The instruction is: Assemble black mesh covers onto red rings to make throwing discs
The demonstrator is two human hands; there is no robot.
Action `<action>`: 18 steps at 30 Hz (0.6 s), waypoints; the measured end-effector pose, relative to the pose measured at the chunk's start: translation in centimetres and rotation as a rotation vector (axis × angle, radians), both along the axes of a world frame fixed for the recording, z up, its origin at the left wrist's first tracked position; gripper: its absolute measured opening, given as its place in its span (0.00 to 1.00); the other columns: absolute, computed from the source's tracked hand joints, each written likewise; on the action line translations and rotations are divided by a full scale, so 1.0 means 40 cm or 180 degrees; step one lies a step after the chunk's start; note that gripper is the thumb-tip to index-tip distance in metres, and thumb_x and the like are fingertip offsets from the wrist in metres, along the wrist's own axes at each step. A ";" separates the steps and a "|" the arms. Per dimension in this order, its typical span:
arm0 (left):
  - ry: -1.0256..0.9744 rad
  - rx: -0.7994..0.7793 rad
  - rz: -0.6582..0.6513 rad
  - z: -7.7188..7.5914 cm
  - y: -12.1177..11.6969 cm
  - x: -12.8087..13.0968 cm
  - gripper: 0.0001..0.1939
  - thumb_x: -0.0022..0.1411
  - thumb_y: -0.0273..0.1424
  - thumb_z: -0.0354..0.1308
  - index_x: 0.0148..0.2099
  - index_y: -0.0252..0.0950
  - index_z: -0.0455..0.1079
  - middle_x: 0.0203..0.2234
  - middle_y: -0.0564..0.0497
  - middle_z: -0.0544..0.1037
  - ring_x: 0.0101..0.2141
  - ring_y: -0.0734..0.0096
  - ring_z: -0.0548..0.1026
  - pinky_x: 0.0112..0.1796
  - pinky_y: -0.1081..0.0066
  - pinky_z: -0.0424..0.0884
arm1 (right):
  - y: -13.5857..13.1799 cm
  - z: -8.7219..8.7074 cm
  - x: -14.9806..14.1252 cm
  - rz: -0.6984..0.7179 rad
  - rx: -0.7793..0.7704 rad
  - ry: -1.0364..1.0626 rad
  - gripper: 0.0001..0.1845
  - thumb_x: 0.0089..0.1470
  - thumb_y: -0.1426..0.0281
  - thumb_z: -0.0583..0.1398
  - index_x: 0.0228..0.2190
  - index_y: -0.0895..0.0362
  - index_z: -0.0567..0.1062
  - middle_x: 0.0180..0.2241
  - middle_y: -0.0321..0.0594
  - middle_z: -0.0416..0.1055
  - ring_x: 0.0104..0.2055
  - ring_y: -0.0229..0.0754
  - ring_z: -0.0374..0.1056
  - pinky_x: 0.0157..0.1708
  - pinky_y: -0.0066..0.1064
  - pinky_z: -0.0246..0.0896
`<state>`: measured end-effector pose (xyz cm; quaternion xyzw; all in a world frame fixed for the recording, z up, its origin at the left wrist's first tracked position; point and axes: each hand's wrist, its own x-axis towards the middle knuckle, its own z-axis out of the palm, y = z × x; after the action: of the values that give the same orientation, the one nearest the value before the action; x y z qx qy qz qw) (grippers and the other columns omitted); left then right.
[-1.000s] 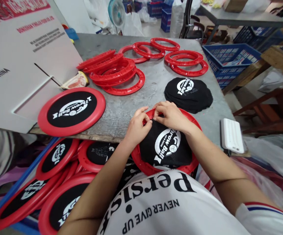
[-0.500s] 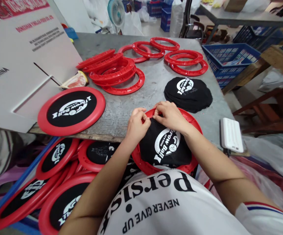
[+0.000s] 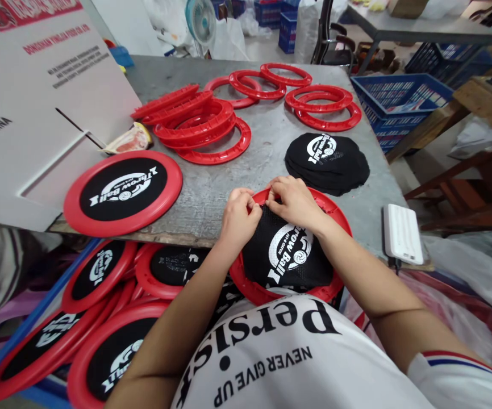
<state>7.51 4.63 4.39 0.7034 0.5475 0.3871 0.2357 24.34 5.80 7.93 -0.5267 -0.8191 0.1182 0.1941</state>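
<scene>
A black mesh fabric disc (image 3: 301, 270) with a white "Throw Ball" print lies across a red plastic ring (image 3: 338, 218) at the table's near edge, against my shirt. My left hand (image 3: 241, 215) pinches the fabric's upper left edge at the ring. Close beside it, my right hand (image 3: 294, 200) has its fingers closed on the fabric's top edge, over the ring's far side. My fingers hide the fabric edge between them. Beyond the ring sits a stack of black fabric discs (image 3: 348, 165). A finished red-rimmed disc (image 3: 171, 193) rests to the left.
Several loose red rings (image 3: 241, 149) are spread over the grey metal table (image 3: 267, 133). A white carton (image 3: 37, 147) stands at the left, a white power bank (image 3: 403, 234) at the right corner. Assembled discs (image 3: 96, 341) pile up below the left edge. A blue crate (image 3: 399, 94) stands beyond the right side.
Almost nothing differs. Both hands keep their grip on the fabric edge at the ring, and the view has shifted very slightly.
</scene>
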 end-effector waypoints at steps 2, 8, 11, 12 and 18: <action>0.0016 -0.0014 0.0007 0.000 0.003 0.005 0.13 0.57 0.19 0.54 0.26 0.40 0.58 0.42 0.47 0.74 0.44 0.63 0.75 0.49 0.62 0.70 | -0.001 0.000 -0.002 -0.0021 -0.0005 -0.0049 0.09 0.59 0.72 0.57 0.26 0.54 0.71 0.42 0.45 0.76 0.46 0.50 0.68 0.45 0.41 0.56; 0.0301 -0.0285 -0.0109 -0.002 0.017 0.012 0.16 0.54 0.19 0.53 0.25 0.42 0.52 0.30 0.51 0.66 0.35 0.64 0.71 0.42 0.63 0.68 | -0.002 -0.008 -0.007 -0.0080 -0.0054 -0.0138 0.10 0.59 0.73 0.56 0.26 0.55 0.71 0.42 0.45 0.76 0.47 0.50 0.69 0.44 0.41 0.55; 0.0425 -0.0370 -0.0210 0.000 0.022 0.009 0.16 0.55 0.19 0.52 0.25 0.43 0.50 0.28 0.53 0.63 0.32 0.64 0.68 0.39 0.64 0.67 | -0.002 -0.012 -0.010 -0.0113 -0.0065 -0.0136 0.09 0.58 0.73 0.56 0.26 0.55 0.71 0.42 0.44 0.76 0.46 0.50 0.69 0.44 0.40 0.54; 0.0427 -0.0379 -0.0235 0.001 0.023 0.008 0.16 0.55 0.19 0.52 0.25 0.43 0.50 0.27 0.53 0.63 0.32 0.65 0.67 0.39 0.64 0.66 | -0.001 -0.013 -0.010 -0.0136 -0.0067 -0.0128 0.09 0.58 0.74 0.56 0.26 0.55 0.71 0.42 0.44 0.76 0.46 0.50 0.69 0.44 0.40 0.54; 0.0203 -0.0320 -0.0494 -0.006 0.004 -0.015 0.08 0.65 0.28 0.54 0.32 0.40 0.62 0.36 0.49 0.72 0.41 0.63 0.72 0.47 0.62 0.69 | 0.001 -0.015 0.022 -0.0192 -0.0080 0.0017 0.04 0.56 0.72 0.59 0.29 0.55 0.73 0.40 0.42 0.76 0.45 0.50 0.67 0.45 0.40 0.54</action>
<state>6.91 4.78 4.13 0.7429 0.5174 0.3172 0.2824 25.21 5.85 7.35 -0.5533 -0.8007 0.1240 0.1932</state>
